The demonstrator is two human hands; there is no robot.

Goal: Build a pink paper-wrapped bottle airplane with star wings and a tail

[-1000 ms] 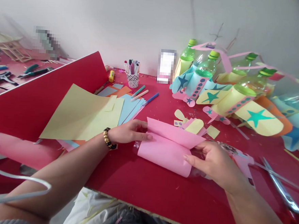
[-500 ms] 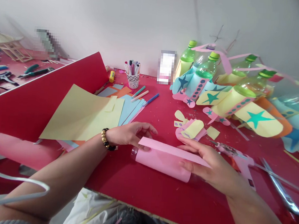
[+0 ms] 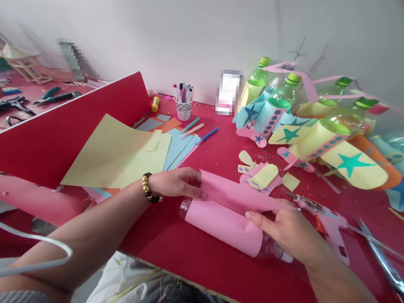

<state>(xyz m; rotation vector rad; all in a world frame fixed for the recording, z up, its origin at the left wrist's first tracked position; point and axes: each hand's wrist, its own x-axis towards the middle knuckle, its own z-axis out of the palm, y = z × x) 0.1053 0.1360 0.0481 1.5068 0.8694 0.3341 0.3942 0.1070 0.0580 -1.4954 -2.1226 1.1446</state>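
Observation:
A clear plastic bottle (image 3: 270, 249) lies on its side near the table's front edge, its white cap to the right. Pink paper (image 3: 222, 227) is wrapped partly round it, and the loose far flap stands lifted off the bottle. My left hand (image 3: 181, 183), a beaded bracelet at its wrist, pinches the flap's left end between thumb and fingers. At the other end my right hand (image 3: 284, 229) grips the paper, thumb on the near side, over the bottle's neck end. Just right of that hand lies a pink glue gun (image 3: 331, 225).
Paper-decorated bottles (image 3: 330, 137) crowd the back right. Yellow sheets (image 3: 118, 155) cover coloured paper at left, before a standing red board (image 3: 86, 125). Scissors (image 3: 384, 259) lie far right, cut paper pieces (image 3: 262, 176) beyond the bottle, and a cup of pens (image 3: 183, 108) near the wall.
The pink flap has been lifted away from the bottle, opening the wrap. My left hand now pinches its left end, and the bottle's cap end has come into sight.

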